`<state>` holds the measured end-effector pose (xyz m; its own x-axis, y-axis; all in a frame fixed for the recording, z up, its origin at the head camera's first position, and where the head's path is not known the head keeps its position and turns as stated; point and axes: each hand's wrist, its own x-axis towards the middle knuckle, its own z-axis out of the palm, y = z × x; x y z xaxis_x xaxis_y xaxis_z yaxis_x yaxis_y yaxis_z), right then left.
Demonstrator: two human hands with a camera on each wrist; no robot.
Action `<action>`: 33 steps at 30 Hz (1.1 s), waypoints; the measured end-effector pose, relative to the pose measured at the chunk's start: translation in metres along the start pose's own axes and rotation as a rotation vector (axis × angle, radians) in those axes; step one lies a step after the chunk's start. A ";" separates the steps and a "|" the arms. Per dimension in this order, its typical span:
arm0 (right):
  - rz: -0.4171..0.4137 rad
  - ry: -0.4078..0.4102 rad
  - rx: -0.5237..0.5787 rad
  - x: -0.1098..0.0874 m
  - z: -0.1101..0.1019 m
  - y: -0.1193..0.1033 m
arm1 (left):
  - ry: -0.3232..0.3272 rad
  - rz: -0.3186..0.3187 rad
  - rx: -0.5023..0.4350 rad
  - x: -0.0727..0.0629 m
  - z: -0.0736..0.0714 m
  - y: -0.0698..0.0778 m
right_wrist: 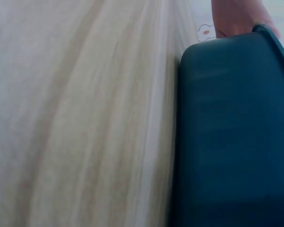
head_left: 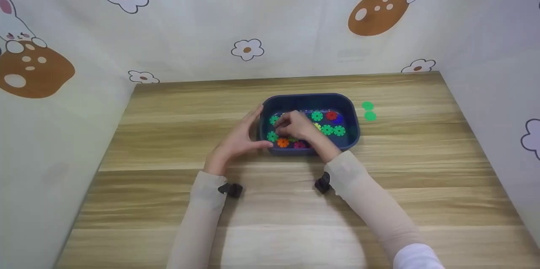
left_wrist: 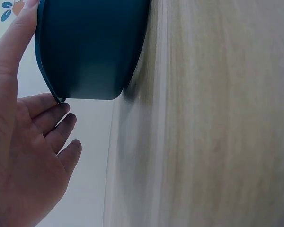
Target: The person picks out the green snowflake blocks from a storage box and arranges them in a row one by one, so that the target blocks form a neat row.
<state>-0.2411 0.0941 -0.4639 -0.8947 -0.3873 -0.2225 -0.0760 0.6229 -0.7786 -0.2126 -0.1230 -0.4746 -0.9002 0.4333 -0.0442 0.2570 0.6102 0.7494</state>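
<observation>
The left hand (head_left: 239, 137) spreads wide at the left end of the dark blue basin (head_left: 310, 100), thumb and fingers apart, touching its rim. The right hand (head_left: 297, 125) reaches inside the basin, fingers bent together over its left half; whether they pinch anything, I cannot tell. The basin is smooth, with rounded corners and a lipped rim. Flat, notched, flower-shaped discs lie in it: green (head_left: 317, 116), orange (head_left: 283, 142), red (head_left: 331, 115). Just right of the basin, two green pieces (head_left: 370, 116) rest on the wood-grained counter (head_left: 168, 151).
</observation>
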 end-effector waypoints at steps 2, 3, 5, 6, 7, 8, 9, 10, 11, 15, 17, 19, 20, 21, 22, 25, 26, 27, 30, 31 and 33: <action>-0.004 -0.023 -0.006 0.000 0.002 -0.001 | 0.001 0.008 0.011 0.000 0.000 -0.001; -0.006 -0.035 -0.005 0.000 0.002 -0.001 | 0.001 0.010 0.015 0.000 0.000 -0.001; -0.013 -0.062 0.000 0.001 0.004 -0.001 | 0.000 0.016 0.016 0.001 0.000 -0.001; -0.015 -0.076 0.003 0.001 0.004 -0.001 | -0.001 0.014 0.019 0.001 0.000 -0.001; -0.021 -0.090 0.004 0.001 0.005 -0.001 | -0.002 0.012 0.020 0.001 0.000 -0.001; -0.027 -0.105 0.006 0.001 0.005 -0.001 | -0.002 0.011 0.019 0.001 0.000 -0.001; -0.033 -0.120 0.005 0.001 0.006 0.000 | -0.002 0.010 0.021 0.001 -0.001 0.000; -0.038 -0.137 0.005 0.001 0.006 0.000 | -0.001 0.014 0.024 0.001 -0.001 -0.001; -0.045 -0.152 0.003 0.001 0.006 0.000 | 0.000 0.016 0.026 0.001 -0.001 -0.001; -0.082 -0.219 -0.008 0.000 0.005 0.001 | -0.002 0.017 0.025 0.001 -0.002 -0.001; -0.108 -0.247 -0.018 -0.001 0.004 0.001 | -0.003 0.016 0.027 0.000 -0.001 -0.001; -0.130 -0.271 -0.032 -0.003 0.003 0.001 | -0.005 0.017 0.030 0.000 -0.001 -0.001; -0.142 -0.280 -0.043 -0.003 0.002 0.002 | -0.004 0.018 0.032 0.000 -0.001 -0.001; -0.149 -0.290 -0.051 -0.004 0.001 0.002 | -0.003 0.020 0.034 0.000 -0.001 -0.001; -0.150 -0.299 -0.061 -0.005 0.001 0.002 | -0.003 0.020 0.035 0.000 -0.001 -0.001; -0.148 -0.333 -0.088 -0.007 -0.003 0.002 | 0.001 0.024 0.035 0.000 0.000 -0.001; -0.146 -0.346 -0.091 -0.008 -0.004 0.002 | 0.002 0.024 0.034 0.000 0.000 -0.002; -0.140 -0.359 -0.089 -0.009 -0.005 0.002 | 0.004 0.024 0.033 0.000 0.000 -0.002; -0.113 -0.395 -0.060 -0.011 -0.010 0.003 | 0.008 0.016 0.030 0.000 0.000 -0.001; -0.108 -0.402 -0.050 -0.012 -0.011 0.003 | 0.008 0.012 0.027 0.000 0.000 -0.001; -0.101 -0.418 -0.027 -0.013 -0.015 0.004 | 0.010 0.000 0.018 -0.001 0.000 0.000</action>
<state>-0.2359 0.1116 -0.4555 -0.6275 -0.6859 -0.3685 -0.1710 0.5831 -0.7942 -0.2119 -0.1235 -0.4747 -0.9037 0.4265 -0.0373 0.2630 0.6219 0.7376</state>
